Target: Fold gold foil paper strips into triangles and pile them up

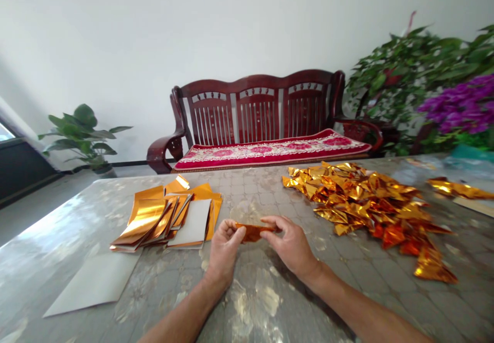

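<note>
Between my two hands, just above the tabletop (254, 281), is a small folded piece of gold foil paper (252, 232). My left hand (226, 245) pinches its left end between thumb and fingers. At the other end, the thumb and forefinger of my right hand (291, 242) grip it. On the left lies a loose stack of gold foil sheets (148, 217), some with the pale back showing. Folded gold foil pieces (358, 196) make a large heap to the right, a few of them more orange.
A pale sheet (94, 284) lies flat at the front left. Clear plastic (419, 168) and another foil piece (459, 187) are at the far right. Behind the table stand a dark red wooden bench (257, 109), a potted plant (83, 140) and purple flowers (461, 104).
</note>
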Tool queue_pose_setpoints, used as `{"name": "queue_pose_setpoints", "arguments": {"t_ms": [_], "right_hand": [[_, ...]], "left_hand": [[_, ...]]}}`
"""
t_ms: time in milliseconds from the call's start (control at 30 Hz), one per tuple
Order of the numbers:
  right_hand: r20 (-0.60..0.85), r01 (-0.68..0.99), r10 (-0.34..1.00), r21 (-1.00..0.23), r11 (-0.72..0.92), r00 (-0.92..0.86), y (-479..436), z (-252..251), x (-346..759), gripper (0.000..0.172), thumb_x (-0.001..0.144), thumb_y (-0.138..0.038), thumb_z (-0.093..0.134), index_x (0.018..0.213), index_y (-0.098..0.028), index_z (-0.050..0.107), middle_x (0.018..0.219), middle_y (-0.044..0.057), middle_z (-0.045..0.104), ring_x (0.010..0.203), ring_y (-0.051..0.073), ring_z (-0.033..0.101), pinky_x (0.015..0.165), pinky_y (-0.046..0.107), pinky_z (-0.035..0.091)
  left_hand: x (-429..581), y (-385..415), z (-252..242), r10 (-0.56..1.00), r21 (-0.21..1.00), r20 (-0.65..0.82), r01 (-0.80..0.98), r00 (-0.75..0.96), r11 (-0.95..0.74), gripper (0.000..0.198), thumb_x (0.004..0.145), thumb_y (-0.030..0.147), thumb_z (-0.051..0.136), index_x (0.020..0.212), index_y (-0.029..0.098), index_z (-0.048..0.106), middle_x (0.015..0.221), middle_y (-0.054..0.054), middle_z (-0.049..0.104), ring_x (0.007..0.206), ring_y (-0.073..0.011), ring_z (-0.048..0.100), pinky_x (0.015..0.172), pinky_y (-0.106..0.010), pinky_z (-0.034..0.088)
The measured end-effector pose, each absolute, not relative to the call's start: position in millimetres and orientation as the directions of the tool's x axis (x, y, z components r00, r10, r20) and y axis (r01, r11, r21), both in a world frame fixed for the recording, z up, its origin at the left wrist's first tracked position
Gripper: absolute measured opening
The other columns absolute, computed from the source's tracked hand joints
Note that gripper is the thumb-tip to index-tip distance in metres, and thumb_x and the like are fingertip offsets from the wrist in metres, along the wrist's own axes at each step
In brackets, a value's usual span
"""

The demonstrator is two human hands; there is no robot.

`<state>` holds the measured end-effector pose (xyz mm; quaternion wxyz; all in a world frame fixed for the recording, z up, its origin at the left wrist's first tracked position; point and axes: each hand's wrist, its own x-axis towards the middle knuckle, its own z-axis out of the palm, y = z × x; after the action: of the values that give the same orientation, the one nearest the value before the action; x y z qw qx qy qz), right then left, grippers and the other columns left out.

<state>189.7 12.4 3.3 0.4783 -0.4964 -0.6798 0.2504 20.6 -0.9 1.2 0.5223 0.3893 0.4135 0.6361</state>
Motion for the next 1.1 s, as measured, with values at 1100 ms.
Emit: {"name": "queue_pose_setpoints", "arguments": {"t_ms": [1100], "right_hand": [[0.141, -0.082, 0.99, -0.987, 0.14, -0.01, 15.9, 9.7, 185.0, 0.035, 0.069, -0.033, 0.073, 0.099, -0.017, 0.063, 0.059, -0.006, 0.061, 0.054, 0.012, 0.057, 0.053, 0.022, 0.042]], "left_hand": [[17.6, 1.2, -8.0, 0.991, 0.978, 0.031, -0.199, -0.13, -0.056, 0.028, 0.066, 0.037, 0.079, 0.076, 0.017, 0.062, 0.061, 0.004, 0.06, 0.054, -0.0094, 0.052, 0.054, -0.019, 0.04]]}}
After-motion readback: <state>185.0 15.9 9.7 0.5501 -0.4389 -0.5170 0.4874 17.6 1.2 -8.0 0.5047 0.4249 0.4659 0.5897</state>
